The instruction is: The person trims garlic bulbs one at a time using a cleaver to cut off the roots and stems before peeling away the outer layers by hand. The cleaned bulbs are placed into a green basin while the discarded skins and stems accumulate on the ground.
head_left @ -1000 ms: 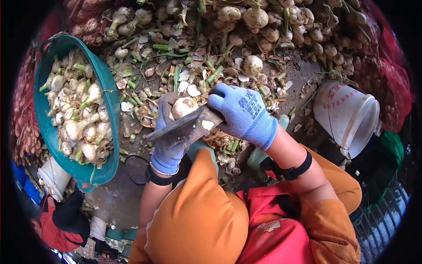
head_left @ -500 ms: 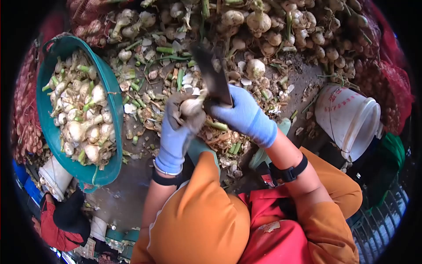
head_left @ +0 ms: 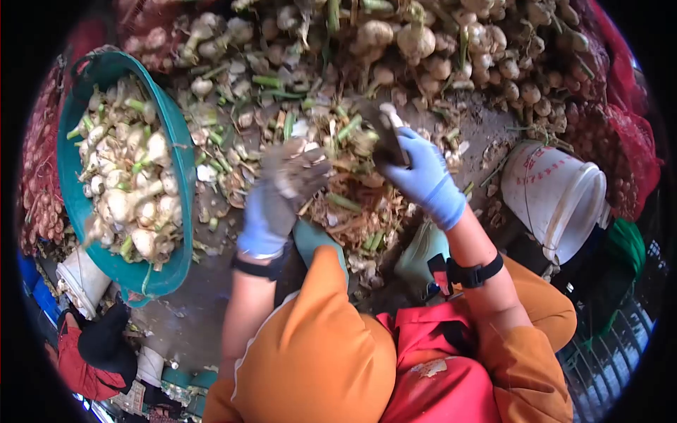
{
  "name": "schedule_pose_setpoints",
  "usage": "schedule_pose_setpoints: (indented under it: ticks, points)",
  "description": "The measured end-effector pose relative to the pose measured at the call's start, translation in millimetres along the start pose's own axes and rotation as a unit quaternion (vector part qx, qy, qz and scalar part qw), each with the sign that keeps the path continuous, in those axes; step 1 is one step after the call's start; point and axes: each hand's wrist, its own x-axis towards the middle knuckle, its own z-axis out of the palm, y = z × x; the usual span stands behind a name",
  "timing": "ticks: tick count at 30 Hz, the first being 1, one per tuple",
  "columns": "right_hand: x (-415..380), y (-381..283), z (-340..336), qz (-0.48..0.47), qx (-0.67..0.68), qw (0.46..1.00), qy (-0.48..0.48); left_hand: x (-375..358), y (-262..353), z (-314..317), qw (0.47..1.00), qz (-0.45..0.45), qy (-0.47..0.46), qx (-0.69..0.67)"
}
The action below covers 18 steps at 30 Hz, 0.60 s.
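Observation:
My right hand (head_left: 423,176), in a blue glove, is wrapped round a knife (head_left: 386,134) with a broad dark blade. The blade points up and away over the trimmings. My left hand (head_left: 285,190), in a glove soiled dark at the fingers, is left of the knife and apart from it. Motion smears its fingers, so whether a bulb is in them cannot be made out. Below both hands lies a heap of cut stems and peel (head_left: 352,201). A teal tub (head_left: 189,211) at the left holds many garlic bulbs (head_left: 130,204) with short stems.
Untrimmed garlic (head_left: 437,46) is piled along the far side, beside red mesh sacks (head_left: 620,134). A white bucket (head_left: 550,190) lies tipped at the right. Another white bucket (head_left: 83,280) stands near the tub. A person in red (head_left: 88,352) is at lower left.
The garlic bulb that my left hand held against the knife no longer shows clearly. My hands have moved apart, the left slightly left, the right with the knife to the right.

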Motion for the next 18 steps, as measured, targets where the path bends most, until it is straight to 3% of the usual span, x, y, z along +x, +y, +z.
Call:
schedule_pose_setpoints:
  ticks: [2,3,4,5,6,7,10,12,14,16,18]
  points:
    - [-6.7,-32.7,6.9,-0.078,0.017,0.99,-0.119,18.7,-51.0,-27.2,0.985,0.086,-0.101,0.113]
    - [-9.8,-36.9,16.1,-0.095,0.009,0.99,-0.1,30.9,-65.8,-56.4,0.949,0.069,-0.122,0.282]
    - [-6.4,-30.3,19.1,-0.11,0.022,0.991,-0.078,32.7,-45.6,-29.2,0.884,0.054,-0.138,0.443]
    - [-2.8,-22.3,19.9,-0.086,0.023,0.996,-0.027,16.5,-38.2,1.2,0.98,0.055,-0.01,0.189]
    - [5.8,-19.2,16.2,-0.062,0.026,0.997,0.022,20.1,-33.0,-1.3,0.97,0.049,0.002,0.238]
    - [12.6,-16.5,12.9,0.019,0.07,0.997,-0.01,17.0,-26.8,-4.8,0.978,0.036,0.014,0.204]
    - [31.6,7.3,30.7,-0.016,-0.104,0.993,-0.049,7.9,-25.2,-14.4,0.99,0.04,0.021,0.133]
    - [33.2,14.9,35.3,0.025,-0.161,0.984,-0.072,3.3,-25.4,-11.4,0.993,0.065,0.015,0.097]
    - [31.9,12.5,28.0,0.082,-0.154,0.983,-0.049,-2.7,-25.1,-2.1,0.985,0.052,0.058,0.151]
    - [18.3,10.7,13.2,0.005,-0.158,0.984,0.083,-2.3,-28.4,-15.5,0.99,0.038,0.029,0.13]
    - [19.1,26.0,-4.7,0.072,-0.22,0.97,0.075,-3.5,-25.0,-14.3,0.991,0.029,0.034,0.124]
